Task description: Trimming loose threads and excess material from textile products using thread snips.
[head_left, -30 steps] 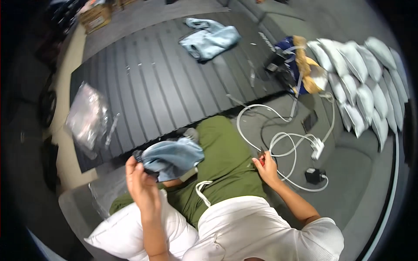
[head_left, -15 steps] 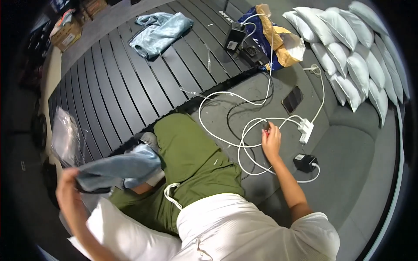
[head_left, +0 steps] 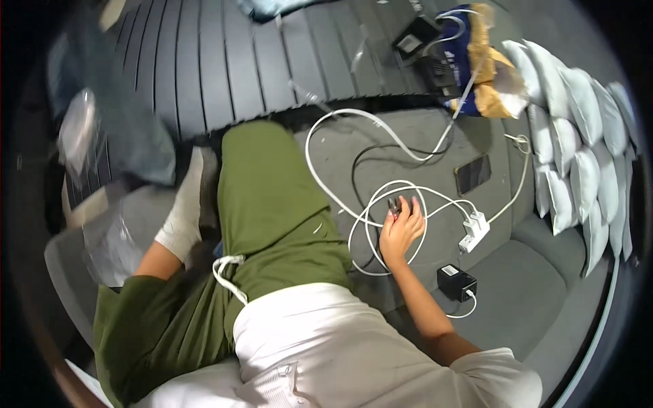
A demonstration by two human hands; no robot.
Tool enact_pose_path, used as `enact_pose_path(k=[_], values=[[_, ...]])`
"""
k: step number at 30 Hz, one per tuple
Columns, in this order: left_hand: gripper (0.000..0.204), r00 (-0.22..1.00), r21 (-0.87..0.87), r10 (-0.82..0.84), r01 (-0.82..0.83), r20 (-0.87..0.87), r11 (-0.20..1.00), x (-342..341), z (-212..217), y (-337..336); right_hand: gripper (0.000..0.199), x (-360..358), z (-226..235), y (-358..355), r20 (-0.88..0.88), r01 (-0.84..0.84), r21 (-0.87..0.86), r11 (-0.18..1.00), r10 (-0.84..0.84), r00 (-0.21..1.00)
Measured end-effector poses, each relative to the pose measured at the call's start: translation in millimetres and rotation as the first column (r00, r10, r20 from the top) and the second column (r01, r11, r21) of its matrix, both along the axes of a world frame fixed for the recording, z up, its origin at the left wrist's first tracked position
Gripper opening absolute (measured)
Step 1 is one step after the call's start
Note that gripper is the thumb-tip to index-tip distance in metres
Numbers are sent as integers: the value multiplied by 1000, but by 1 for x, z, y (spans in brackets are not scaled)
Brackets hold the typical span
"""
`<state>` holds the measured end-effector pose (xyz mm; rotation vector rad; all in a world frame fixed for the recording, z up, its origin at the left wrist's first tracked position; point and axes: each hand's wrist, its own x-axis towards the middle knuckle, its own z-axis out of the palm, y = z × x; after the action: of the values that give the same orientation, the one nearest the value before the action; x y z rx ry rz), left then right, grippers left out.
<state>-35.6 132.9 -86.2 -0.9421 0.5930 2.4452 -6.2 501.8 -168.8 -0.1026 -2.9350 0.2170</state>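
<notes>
My right hand (head_left: 401,231) is closed round a small dark tool (head_left: 392,206), its kind not clear, above the looped white cable on the grey sofa seat. A blue-grey velvety cloth (head_left: 139,136), smeared by motion, hangs across the left end of the black slatted table (head_left: 204,61). My left hand does not show; only a blurred bit of arm appears at the lower left rim. Beside the cloth lies a clear plastic bag (head_left: 78,132). Another light blue velvety cloth (head_left: 275,7) rests on the table's far part, cut off by the upper edge.
A white power strip (head_left: 475,231), a black adapter (head_left: 457,282) and a phone (head_left: 473,175) lie on the sofa right of my hand. White pillows (head_left: 568,156) are stacked at the far right. A blue and tan bag (head_left: 486,61) stands by black power boxes (head_left: 416,37).
The blue-grey cloth has swung from beside my leg up and away to the far left. My left hand has gone out of sight. The view has shifted; my right hand keeps the small tool.
</notes>
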Motion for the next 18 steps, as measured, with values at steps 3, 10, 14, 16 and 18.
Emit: enact_pose_path(k=[3,10,14,16,18], values=[[59,964,-318,228,-175,135,932,-5,34,12,39,-1,-3,-1,28,3,-32,999,-2,1000],[53,916,-296,393,-398,-78,868,38,-104,-67,39,-1,-10,-4,-18,-58,-89,994,57,998],[49,841,-185,449,-513,-301,838,-24,-43,-24,39,-2,-13,10,-3,-26,-65,998,26,1000],[45,817,-349,375,-538,-438,767,-73,17,-16,39,-4,-10,8,6,-13,-69,998,13,1000],[41,780,-484,284,-583,-557,652,-132,74,-14,39,-5,-10,5,14,-8,-69,998,9,1000]])
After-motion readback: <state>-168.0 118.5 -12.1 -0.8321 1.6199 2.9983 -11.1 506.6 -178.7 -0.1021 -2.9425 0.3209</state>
